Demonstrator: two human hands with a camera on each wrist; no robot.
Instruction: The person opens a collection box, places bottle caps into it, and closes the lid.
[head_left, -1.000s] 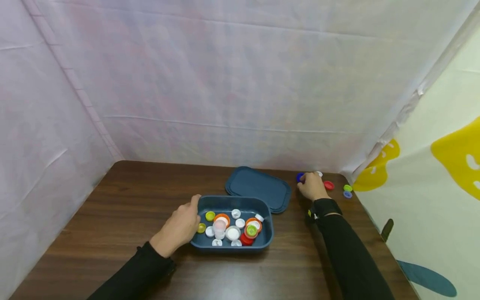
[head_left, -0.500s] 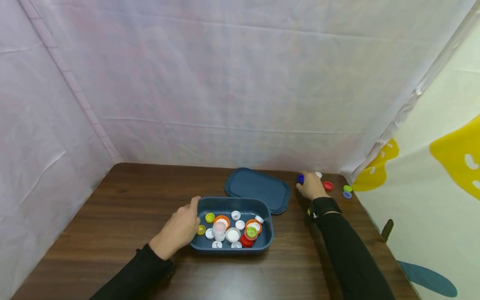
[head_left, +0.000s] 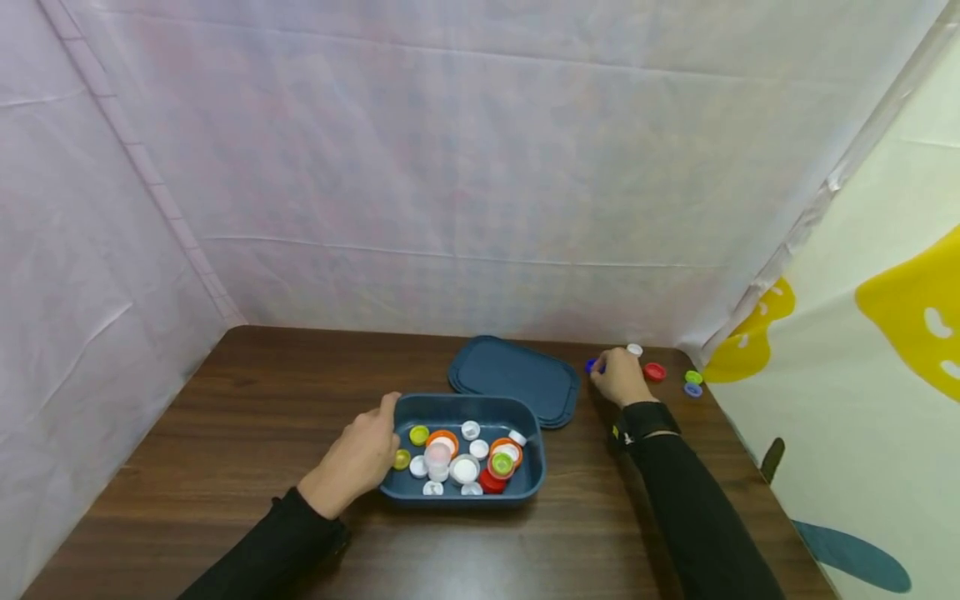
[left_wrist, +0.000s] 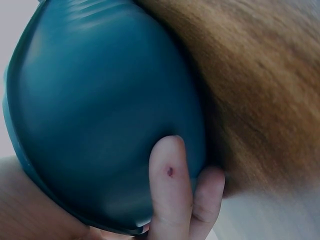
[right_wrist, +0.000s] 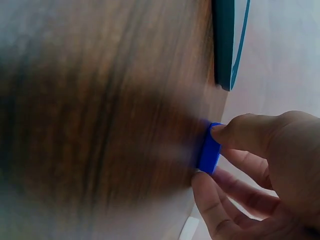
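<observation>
My left hand (head_left: pixel 356 457) grips the left end of a dark blue plastic box (head_left: pixel 465 502); in the left wrist view two fingers (left_wrist: pixel 170 187) lie against its outer wall (left_wrist: pixel 105 105). Inside the box lie several bottle caps, among them a red cap (head_left: pixel 491 482), an orange one (head_left: pixel 442 437), a yellow-green one (head_left: pixel 418 434) and a white one (head_left: pixel 479 450). At the back right my right hand (head_left: pixel 622 377) pinches a blue bottle cap (right_wrist: pixel 210 149) between thumb and fingers, low over the tabletop. In the head view the hand partly hides that cap.
The box's flat blue lid (head_left: pixel 517 379) lies behind it. Around my right hand are a white cap (head_left: pixel 634 350), a red cap (head_left: pixel 655 372), a green cap (head_left: pixel 693 377) and a light blue cap (head_left: pixel 693 390). A white cloth wall (head_left: pixel 465 167) borders the wooden table (head_left: pixel 247 400).
My right hand has shifted slightly left and toward me with the blue bottle cap, uncovering more of the white cap behind it. The left hand and box stay in place.
</observation>
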